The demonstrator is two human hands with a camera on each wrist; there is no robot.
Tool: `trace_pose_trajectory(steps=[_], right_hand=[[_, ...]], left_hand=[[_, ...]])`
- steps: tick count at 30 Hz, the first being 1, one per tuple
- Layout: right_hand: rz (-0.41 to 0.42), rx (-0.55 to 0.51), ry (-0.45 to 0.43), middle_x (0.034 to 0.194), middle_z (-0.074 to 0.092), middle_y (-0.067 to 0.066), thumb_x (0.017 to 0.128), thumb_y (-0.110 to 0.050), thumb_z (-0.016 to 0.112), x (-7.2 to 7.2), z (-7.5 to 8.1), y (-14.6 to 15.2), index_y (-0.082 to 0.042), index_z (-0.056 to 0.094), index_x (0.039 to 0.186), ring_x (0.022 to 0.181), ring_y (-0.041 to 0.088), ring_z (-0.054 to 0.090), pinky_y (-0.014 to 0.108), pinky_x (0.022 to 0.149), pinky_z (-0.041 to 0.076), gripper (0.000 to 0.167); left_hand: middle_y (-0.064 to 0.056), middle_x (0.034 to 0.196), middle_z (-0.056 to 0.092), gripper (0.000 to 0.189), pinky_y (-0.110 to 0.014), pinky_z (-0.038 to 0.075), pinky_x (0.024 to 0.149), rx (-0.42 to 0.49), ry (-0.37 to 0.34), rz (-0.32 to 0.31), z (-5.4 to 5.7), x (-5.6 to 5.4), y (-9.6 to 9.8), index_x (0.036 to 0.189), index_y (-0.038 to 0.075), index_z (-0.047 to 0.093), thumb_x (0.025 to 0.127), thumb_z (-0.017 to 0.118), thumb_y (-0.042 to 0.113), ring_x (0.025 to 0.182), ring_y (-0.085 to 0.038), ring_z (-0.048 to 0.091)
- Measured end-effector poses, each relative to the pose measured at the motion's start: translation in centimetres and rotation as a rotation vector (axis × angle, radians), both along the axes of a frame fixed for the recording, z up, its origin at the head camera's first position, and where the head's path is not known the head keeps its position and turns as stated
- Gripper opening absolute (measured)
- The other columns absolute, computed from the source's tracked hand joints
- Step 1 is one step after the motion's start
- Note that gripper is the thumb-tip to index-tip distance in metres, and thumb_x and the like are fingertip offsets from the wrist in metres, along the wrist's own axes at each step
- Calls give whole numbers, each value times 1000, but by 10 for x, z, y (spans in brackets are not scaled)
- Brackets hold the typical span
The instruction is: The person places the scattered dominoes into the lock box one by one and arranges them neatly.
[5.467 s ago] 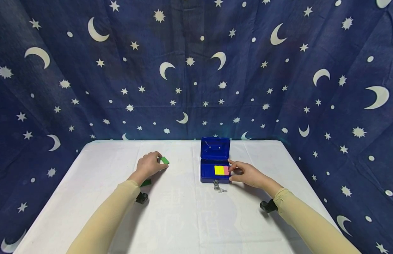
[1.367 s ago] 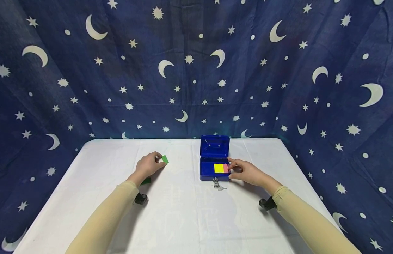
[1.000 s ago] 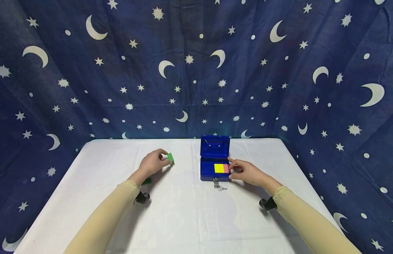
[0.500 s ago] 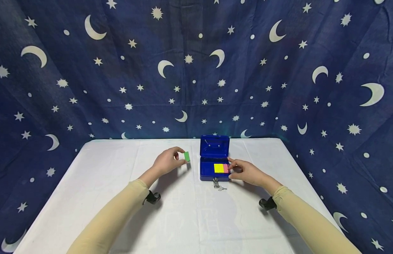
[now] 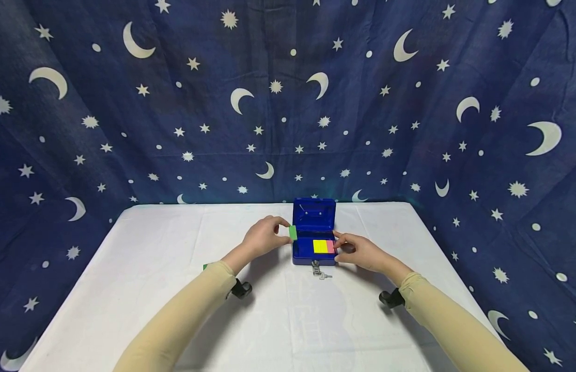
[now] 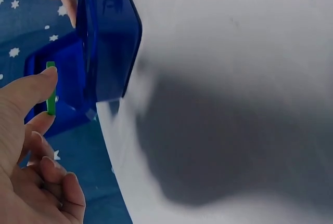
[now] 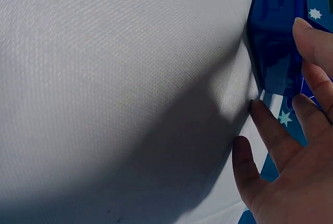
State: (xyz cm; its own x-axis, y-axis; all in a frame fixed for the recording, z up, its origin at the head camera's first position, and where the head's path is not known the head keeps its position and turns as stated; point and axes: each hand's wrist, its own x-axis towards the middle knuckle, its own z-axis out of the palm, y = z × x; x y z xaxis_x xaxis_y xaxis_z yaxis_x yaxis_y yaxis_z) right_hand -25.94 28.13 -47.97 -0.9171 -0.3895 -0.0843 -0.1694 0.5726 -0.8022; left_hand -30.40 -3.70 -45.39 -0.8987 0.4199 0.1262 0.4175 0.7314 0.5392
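Observation:
My left hand (image 5: 263,237) pinches a small green tile (image 5: 293,232) between thumb and fingertip, held up at the left side of the blue cash box (image 5: 300,260). The left wrist view shows the green tile (image 6: 51,90) edge-on, with the other fingers curled loosely. The cash box stands with its lid (image 5: 314,214) raised. Yellow tiles (image 5: 320,246) and a pink one (image 5: 330,247) lie together at the right inside. My right hand (image 5: 362,251) holds the box's right side, thumb near the front corner, fingers at the rim.
Another green piece (image 5: 205,266) lies on the white table (image 5: 264,320), mostly hidden by the left sleeve. A metal latch (image 5: 315,267) with keys (image 5: 325,276) hangs at the box's front. A dark blue star-and-moon cloth (image 5: 213,103) rises behind the table.
My left hand has lifted the green tile from the left of the table and carried it right to the box's left side. My right hand has stayed at the box.

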Motion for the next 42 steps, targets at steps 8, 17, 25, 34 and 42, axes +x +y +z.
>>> trace_pose_trajectory(steps=[8, 17, 25, 34, 42], right_hand=[[-1, -9, 9, 162, 35, 15, 92, -18, 78, 0, -1, 1, -6, 65, 113, 134, 36, 53, 52, 112, 37, 27], [-2, -10, -2, 163, 34, 13, 93, -16, 78, -2, -2, 0, -6, 66, 115, 135, 35, 52, 52, 112, 37, 27], [-2, -19, -10, 163, 33, 12, 93, -16, 77, -2, -2, 0, -5, 64, 114, 135, 34, 52, 52, 113, 35, 27], [-3, -11, -6, 163, 33, 12, 93, -16, 77, -2, -1, 0, -5, 65, 116, 135, 34, 52, 52, 112, 36, 28], [1, -30, -14, 163, 33, 12, 93, -17, 77, -1, -2, 1, -5, 64, 115, 136, 34, 51, 52, 113, 35, 28]], left_hand=[[-11, 102, 63, 45, -35, 43, 69, -55, 15, 0, -3, 1, 18, 122, 20, 73, 84, 84, 41, 82, -19, 52], [-1, 92, 57, 45, -33, 43, 71, -138, 65, -8, -6, 1, 34, 119, 20, 76, 82, 86, 43, 80, -18, 50], [1, 89, 53, 43, -34, 43, 71, -180, 59, 16, -12, 0, 43, 115, 20, 77, 80, 87, 43, 79, -19, 50], [-1, 91, 53, 42, -36, 43, 76, -212, 33, 31, -13, 2, 53, 115, 20, 77, 82, 86, 42, 83, -21, 49], [-2, 94, 54, 41, -37, 44, 79, -250, 25, 46, -19, 1, 58, 114, 19, 77, 82, 86, 42, 87, -22, 50]])
